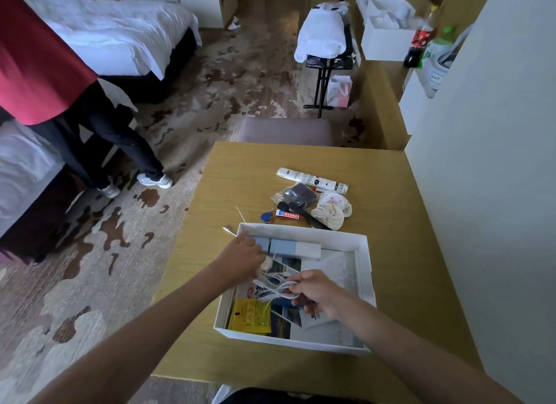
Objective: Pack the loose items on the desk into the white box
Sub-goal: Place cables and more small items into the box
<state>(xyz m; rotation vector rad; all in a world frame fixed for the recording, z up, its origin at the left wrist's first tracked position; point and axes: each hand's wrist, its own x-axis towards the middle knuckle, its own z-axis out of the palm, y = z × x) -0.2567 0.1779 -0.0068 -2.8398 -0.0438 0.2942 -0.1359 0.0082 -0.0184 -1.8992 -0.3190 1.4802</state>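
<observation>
Both hands over white box (364, 263): right hand (319, 292) pinching white cable (275, 286), left hand (240, 257) fingering its other end (grip unclear).

We see a wooden table (240, 175) carrying a white box (365, 253) near us. Beyond the box lie a tube (310, 179), a dark pouch (298, 194), keys (278, 215), pale socks (329, 215) and a cable end (228, 229).

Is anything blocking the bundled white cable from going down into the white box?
Nothing visible does. The white cable, held by both the right hand and the left hand, hangs over the open white box, above flat printed papers.
</observation>
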